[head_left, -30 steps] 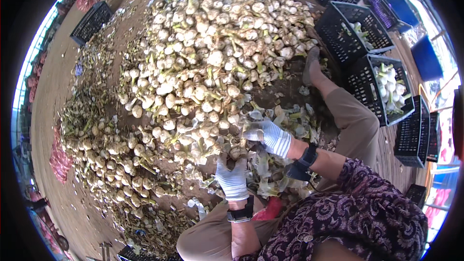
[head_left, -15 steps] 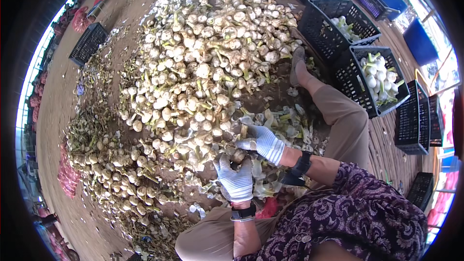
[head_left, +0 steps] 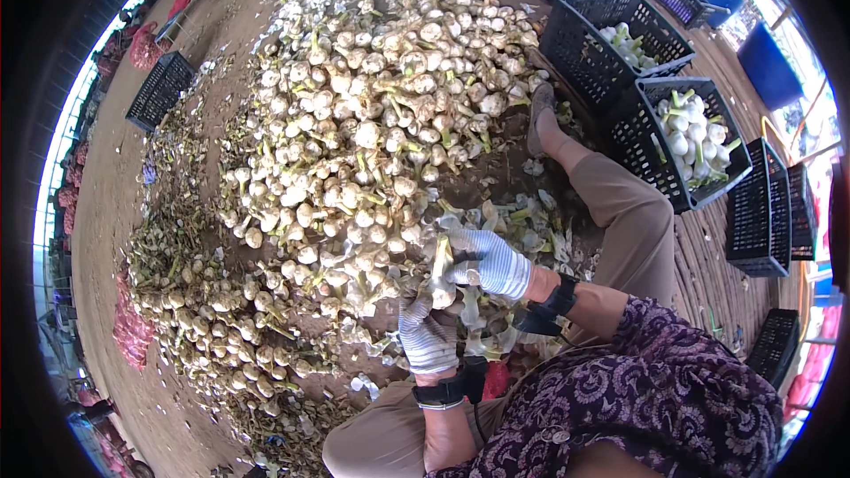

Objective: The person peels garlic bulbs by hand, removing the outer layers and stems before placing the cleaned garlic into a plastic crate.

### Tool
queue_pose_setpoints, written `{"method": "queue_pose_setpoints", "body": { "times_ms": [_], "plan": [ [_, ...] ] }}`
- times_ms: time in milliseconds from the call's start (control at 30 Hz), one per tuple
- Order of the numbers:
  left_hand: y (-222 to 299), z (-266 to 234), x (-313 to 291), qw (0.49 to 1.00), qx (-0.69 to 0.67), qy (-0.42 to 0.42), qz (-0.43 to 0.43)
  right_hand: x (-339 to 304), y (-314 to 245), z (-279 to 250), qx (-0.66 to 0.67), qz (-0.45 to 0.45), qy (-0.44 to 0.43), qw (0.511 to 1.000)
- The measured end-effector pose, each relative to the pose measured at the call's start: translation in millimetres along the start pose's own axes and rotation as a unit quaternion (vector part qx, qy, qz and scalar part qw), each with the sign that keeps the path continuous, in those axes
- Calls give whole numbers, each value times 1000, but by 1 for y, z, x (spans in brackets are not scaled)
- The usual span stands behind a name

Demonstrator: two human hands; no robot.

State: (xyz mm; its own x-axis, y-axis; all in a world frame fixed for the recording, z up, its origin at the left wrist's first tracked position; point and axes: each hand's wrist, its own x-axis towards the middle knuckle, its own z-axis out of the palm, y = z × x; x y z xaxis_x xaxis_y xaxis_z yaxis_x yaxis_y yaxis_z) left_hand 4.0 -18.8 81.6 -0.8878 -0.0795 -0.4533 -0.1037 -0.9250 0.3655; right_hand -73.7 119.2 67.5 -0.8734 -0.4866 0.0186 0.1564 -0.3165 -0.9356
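Note:
Between my hands is a garlic bulb (head_left: pixel 440 290) with a thick pale green stem (head_left: pixel 443 255) that points away from me. My left hand (head_left: pixel 428 336), in a striped grey-white glove, closes round the bulb's near side. From the right, my right hand (head_left: pixel 492 264) in a matching glove has its fingers bent against the stem and bulb. Its fingertips are partly hidden. A large heap of garlic bulbs (head_left: pixel 367 133) with dirty skins spreads out just beyond my hands. Loose peeled skins (head_left: pixel 478 314) lie under and beside my right hand.
At right, a black crate (head_left: pixel 651 155) holds clean white garlic (head_left: pixel 695 137); another crate (head_left: pixel 567 53) behind it holds more. Further black crates (head_left: pixel 759 221) stand nearer. My outstretched leg (head_left: pixel 620 204) lies between heap and crates. A red mesh sack (head_left: pixel 133 327) is at left.
The garlic has tipped so its stem shows clearly, and the bulb looks paler. My left hand has turned a little. The right hand has moved slightly right.

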Motion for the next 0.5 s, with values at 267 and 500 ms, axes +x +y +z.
{"method": "queue_pose_setpoints", "body": {
  "times_ms": [267,500],
  "plan": [
    [-17,10,-2,911,353,85,196,2,-19,-1,24,193,-22,981],
    [-1,0,-10,960,252,118,38,6,-1,-10,59,165,-100,979]
  ]
}}
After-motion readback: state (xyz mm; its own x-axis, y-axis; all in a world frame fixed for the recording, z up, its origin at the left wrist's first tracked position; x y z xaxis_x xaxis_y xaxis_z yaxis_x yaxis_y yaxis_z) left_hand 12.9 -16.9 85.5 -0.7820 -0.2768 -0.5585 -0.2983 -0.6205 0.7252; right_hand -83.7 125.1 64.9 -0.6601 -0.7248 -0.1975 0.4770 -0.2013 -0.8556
